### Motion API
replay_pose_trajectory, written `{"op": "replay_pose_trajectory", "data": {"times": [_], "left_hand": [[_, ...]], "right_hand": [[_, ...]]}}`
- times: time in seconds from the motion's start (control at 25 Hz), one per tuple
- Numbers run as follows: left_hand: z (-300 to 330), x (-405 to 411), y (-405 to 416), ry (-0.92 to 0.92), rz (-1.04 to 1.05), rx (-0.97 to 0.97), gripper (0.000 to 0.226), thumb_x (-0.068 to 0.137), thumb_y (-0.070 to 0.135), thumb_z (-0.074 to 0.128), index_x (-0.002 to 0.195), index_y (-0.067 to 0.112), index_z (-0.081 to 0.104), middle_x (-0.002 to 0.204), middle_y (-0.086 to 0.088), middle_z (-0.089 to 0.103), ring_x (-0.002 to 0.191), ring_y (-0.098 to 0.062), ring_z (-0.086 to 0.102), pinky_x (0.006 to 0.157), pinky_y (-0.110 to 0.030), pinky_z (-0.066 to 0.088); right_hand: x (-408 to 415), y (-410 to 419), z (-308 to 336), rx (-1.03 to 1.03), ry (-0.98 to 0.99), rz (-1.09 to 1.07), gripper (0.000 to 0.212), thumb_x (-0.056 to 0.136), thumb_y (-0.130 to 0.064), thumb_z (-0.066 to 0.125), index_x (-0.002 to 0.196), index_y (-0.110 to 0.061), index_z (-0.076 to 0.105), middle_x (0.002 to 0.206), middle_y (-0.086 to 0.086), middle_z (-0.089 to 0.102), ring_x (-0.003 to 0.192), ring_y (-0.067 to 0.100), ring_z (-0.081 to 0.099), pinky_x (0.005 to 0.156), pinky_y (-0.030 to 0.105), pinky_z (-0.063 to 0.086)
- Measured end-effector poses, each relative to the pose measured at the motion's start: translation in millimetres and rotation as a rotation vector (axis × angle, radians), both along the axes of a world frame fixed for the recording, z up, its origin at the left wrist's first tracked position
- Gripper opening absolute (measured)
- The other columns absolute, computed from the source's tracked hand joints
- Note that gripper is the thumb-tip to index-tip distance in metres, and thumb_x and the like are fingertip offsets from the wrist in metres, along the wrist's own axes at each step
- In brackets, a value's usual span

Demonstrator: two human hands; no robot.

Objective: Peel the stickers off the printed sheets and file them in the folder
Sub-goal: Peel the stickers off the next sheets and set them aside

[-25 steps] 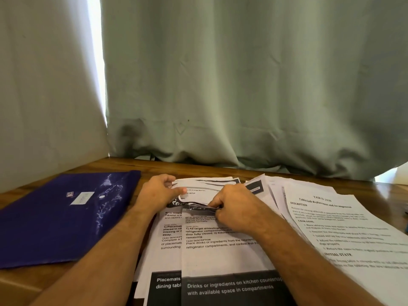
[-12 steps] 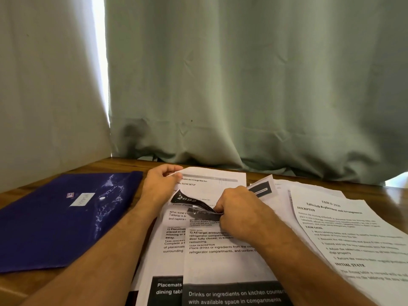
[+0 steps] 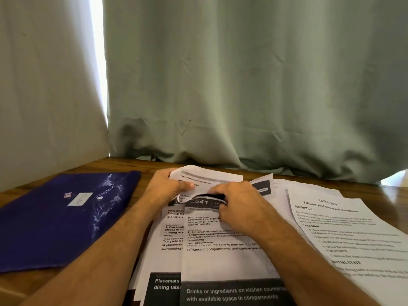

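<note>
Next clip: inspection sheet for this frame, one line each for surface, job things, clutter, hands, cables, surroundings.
Surface: wooden table, mostly covered by paper.
Job's things: purple folder lies closed at left; overlapping printed sheets in the middle; dark sticker curling off the top sheet.
Clutter: more sheets fanned at right, a tablecloth sheet on top.
Hands: left hand grips an upper sheet; right hand pinches the sticker.
Cables: nothing seen.
Surroundings: grey-green curtains behind the table, bright gap between them.
</note>
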State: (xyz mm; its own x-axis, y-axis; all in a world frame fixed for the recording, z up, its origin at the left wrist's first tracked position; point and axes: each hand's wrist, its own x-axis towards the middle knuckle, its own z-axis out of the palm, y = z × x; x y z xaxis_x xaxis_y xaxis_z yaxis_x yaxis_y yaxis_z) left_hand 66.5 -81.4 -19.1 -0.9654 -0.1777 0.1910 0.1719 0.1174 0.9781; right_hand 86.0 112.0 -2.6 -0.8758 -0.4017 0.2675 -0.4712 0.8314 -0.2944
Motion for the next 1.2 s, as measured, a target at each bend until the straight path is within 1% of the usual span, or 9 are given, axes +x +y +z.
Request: {"op": "replay_pose_trajectory", "data": {"times": [0.16,0.32,0.48,0.6,0.76,0.8,0.96,1.12,1.2], "left_hand": [[-2,3,2,0.037,0.018,0.07,0.02,0.087,0.008,0.073,0.106,0.011,0.07,0.09,-0.009,0.078,0.08,-0.027,0.077,0.067,-0.037,0.061],[3,1,1,0.163,0.146,0.151,0.015,0.09,0.015,0.071,0.104,0.018,0.069,0.089,-0.006,0.078,0.078,-0.026,0.077,0.068,-0.042,0.063],[11,10,4,0.302,0.251,0.141,0.011,0.091,0.019,0.07,0.1,0.024,0.069,0.085,0.001,0.078,0.072,-0.02,0.076,0.059,-0.035,0.062],[37,17,4,0.401,0.303,0.16,0.008,0.09,0.021,0.071,0.099,0.02,0.071,0.086,0.0,0.078,0.075,-0.018,0.076,0.06,-0.033,0.062],[98,36,10,0.605,0.325,0.093,0.006,0.089,0.025,0.073,0.095,0.023,0.072,0.086,0.002,0.077,0.076,-0.016,0.076,0.065,-0.036,0.063],[113,44,14,0.658,0.318,0.076,0.007,0.09,0.025,0.072,0.096,0.023,0.071,0.087,0.002,0.077,0.077,-0.016,0.075,0.065,-0.034,0.062],[154,76,29,0.865,0.249,0.042,0.008,0.097,0.02,0.063,0.1,0.025,0.068,0.089,0.006,0.075,0.084,-0.013,0.074,0.064,-0.025,0.061],[170,96,46,0.92,0.154,0.061,0.012,0.1,0.016,0.058,0.103,0.022,0.068,0.096,0.004,0.075,0.092,-0.015,0.073,0.07,-0.028,0.061],[173,103,55,0.883,0.064,0.134,0.012,0.1,0.015,0.056,0.104,0.021,0.066,0.097,0.002,0.075,0.092,-0.017,0.074,0.071,-0.03,0.061]], "right_hand": [[0,1,-2,0.0,-0.017,0.001,0.024,0.091,-0.023,0.066,0.111,-0.033,0.072,0.103,-0.01,0.071,0.088,0.008,0.063,0.084,0.028,0.057],[-5,0,-5,-0.014,0.005,-0.028,0.026,0.091,-0.02,0.064,0.113,-0.031,0.073,0.102,-0.009,0.072,0.082,0.009,0.063,0.083,0.027,0.057],[-5,0,-4,-0.013,-0.031,-0.041,0.025,0.092,-0.022,0.066,0.116,-0.029,0.072,0.104,-0.008,0.071,0.08,0.008,0.061,0.085,0.026,0.056],[-4,1,-2,-0.036,-0.02,-0.048,0.024,0.092,-0.025,0.066,0.115,-0.03,0.071,0.103,-0.008,0.071,0.08,0.007,0.063,0.084,0.028,0.057],[0,6,2,-0.212,0.062,-0.046,0.06,0.094,-0.02,0.063,0.141,-0.045,0.036,0.116,-0.006,0.065,0.098,0.011,0.063,0.09,0.034,0.057],[3,10,6,-0.275,0.096,-0.044,0.058,0.095,-0.02,0.062,0.14,-0.045,0.034,0.115,-0.006,0.064,0.098,0.011,0.063,0.089,0.033,0.057],[11,30,41,-0.434,0.446,-0.032,0.016,0.099,-0.017,0.053,0.11,-0.024,0.063,0.1,-0.009,0.06,0.09,0.006,0.057,0.085,0.02,0.05],[36,45,85,-0.571,0.771,0.004,0.017,0.099,-0.01,0.051,0.106,-0.013,0.067,0.1,-0.005,0.059,0.08,0.0,0.051,0.076,0.001,0.041],[51,52,113,-0.593,0.925,0.038,0.02,0.097,-0.005,0.051,0.109,-0.009,0.067,0.104,-0.001,0.059,0.084,0.006,0.053,0.082,0.003,0.043]]}}
